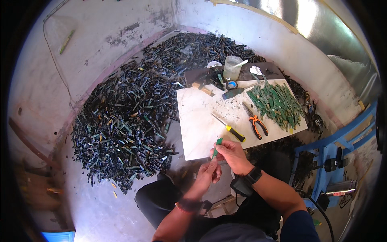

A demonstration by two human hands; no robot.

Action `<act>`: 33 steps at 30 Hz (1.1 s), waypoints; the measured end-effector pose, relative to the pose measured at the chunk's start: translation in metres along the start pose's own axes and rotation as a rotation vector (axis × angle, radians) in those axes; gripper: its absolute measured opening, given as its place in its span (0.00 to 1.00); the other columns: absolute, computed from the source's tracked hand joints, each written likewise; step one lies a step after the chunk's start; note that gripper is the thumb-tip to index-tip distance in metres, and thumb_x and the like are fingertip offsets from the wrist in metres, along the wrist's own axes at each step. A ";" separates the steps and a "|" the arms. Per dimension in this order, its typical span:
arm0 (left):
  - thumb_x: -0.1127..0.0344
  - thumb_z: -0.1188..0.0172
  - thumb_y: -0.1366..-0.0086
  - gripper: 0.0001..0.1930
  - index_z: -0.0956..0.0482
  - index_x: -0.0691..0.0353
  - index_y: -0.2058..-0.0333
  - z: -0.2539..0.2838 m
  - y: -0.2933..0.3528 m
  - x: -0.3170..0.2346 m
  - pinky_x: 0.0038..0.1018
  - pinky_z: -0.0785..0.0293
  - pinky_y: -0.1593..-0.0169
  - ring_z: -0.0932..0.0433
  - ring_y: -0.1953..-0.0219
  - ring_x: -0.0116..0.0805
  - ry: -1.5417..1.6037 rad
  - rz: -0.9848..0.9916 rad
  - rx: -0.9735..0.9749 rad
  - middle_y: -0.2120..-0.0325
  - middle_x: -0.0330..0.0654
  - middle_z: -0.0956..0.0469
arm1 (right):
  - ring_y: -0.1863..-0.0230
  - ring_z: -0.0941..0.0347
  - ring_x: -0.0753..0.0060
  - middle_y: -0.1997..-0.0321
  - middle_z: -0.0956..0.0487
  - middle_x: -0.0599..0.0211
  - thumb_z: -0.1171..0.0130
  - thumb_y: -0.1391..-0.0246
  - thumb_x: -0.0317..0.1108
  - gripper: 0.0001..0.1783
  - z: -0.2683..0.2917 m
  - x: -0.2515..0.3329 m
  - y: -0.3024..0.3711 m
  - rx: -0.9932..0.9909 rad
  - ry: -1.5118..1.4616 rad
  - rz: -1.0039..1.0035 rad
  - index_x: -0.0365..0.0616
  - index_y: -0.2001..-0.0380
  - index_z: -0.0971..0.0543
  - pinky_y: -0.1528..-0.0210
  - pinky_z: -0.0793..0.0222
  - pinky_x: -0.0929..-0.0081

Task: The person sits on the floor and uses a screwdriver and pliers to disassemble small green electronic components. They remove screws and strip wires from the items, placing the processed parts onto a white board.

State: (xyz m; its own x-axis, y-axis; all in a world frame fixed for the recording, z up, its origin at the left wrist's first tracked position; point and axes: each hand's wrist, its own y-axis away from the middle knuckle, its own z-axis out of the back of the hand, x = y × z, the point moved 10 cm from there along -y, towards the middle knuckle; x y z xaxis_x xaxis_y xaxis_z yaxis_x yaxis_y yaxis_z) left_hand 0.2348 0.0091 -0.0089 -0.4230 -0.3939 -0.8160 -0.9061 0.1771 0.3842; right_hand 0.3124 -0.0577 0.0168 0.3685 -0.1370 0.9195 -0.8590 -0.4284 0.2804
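Near the front edge of the white board (193,121), a narrow green circuit-board strip (219,142) stands between my two hands. My left hand (207,174) pinches its lower end between thumb and finger. The fingers of my right hand (233,156) close on it higher up, partly hiding it. Just beyond my hands lies a yellow-and-black screwdriver (234,132), and to its right are orange-and-black pliers (256,124) with the jaws pointing away. A heap of similar green strips (276,103) covers the board's right side.
Dark strips (125,117) form a large pile on the floor at left and back. Behind the board stand a cloudy plastic cup (232,68), a tape roll (231,84), a dark-handled tool (233,93) and a wooden-handled brush (203,89). A blue chair (326,179) stands at right.
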 end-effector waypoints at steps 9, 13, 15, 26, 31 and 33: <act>0.42 0.62 0.30 0.28 0.33 0.58 0.80 0.007 -0.005 -0.004 0.22 0.42 0.78 0.37 0.84 0.26 -0.002 0.016 -0.079 0.84 0.37 0.33 | 0.80 0.32 0.82 0.81 0.25 0.70 0.45 0.45 0.35 0.11 0.054 0.082 -0.029 -0.334 0.600 0.384 0.39 0.64 0.21 0.76 0.36 0.79; 0.42 0.63 0.29 0.27 0.34 0.58 0.79 0.010 -0.006 -0.003 0.22 0.43 0.78 0.38 0.84 0.26 0.012 0.033 -0.084 0.85 0.37 0.34 | 0.73 0.26 0.69 0.68 0.20 0.58 0.42 0.47 0.39 0.21 0.079 0.217 -0.040 -0.636 0.795 0.727 0.38 0.53 0.26 0.66 0.29 0.71; 0.42 0.64 0.29 0.27 0.35 0.58 0.78 0.008 -0.008 -0.004 0.22 0.43 0.78 0.38 0.84 0.26 -0.011 0.031 -0.070 0.85 0.37 0.34 | 0.69 0.24 0.62 0.61 0.21 0.52 0.44 0.45 0.42 0.27 0.097 0.257 -0.062 -0.760 0.961 0.741 0.40 0.46 0.31 0.60 0.29 0.65; 0.41 0.66 0.29 0.29 0.34 0.59 0.78 0.026 -0.003 -0.006 0.22 0.41 0.77 0.37 0.83 0.25 0.001 0.041 -0.122 0.83 0.37 0.33 | 0.82 0.26 0.59 0.80 0.22 0.58 0.47 0.44 0.41 0.17 0.110 0.262 -0.175 -0.400 1.126 0.317 0.35 0.73 0.22 0.72 0.30 0.68; 0.41 0.65 0.29 0.30 0.32 0.60 0.80 0.025 -0.001 -0.006 0.22 0.40 0.76 0.36 0.82 0.25 -0.043 0.062 -0.112 0.83 0.37 0.33 | 0.82 0.26 0.70 0.85 0.26 0.60 0.48 0.45 0.36 0.15 0.103 0.290 -0.148 -0.511 1.184 0.588 0.36 0.78 0.23 0.74 0.32 0.72; 0.41 0.65 0.30 0.31 0.32 0.60 0.80 0.025 0.000 -0.007 0.22 0.40 0.76 0.35 0.82 0.25 -0.053 0.063 -0.125 0.84 0.36 0.33 | 0.82 0.26 0.70 0.86 0.26 0.60 0.48 0.46 0.34 0.14 0.102 0.291 -0.124 -0.575 1.092 0.624 0.35 0.79 0.23 0.74 0.32 0.72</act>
State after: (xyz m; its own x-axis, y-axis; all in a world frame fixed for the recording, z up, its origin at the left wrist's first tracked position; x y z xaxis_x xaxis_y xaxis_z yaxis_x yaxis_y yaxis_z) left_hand 0.2377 0.0345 -0.0141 -0.4817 -0.3368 -0.8091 -0.8712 0.0846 0.4835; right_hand 0.5627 -0.1359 0.2215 -0.3605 0.7087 0.6065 -0.9001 -0.0938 -0.4255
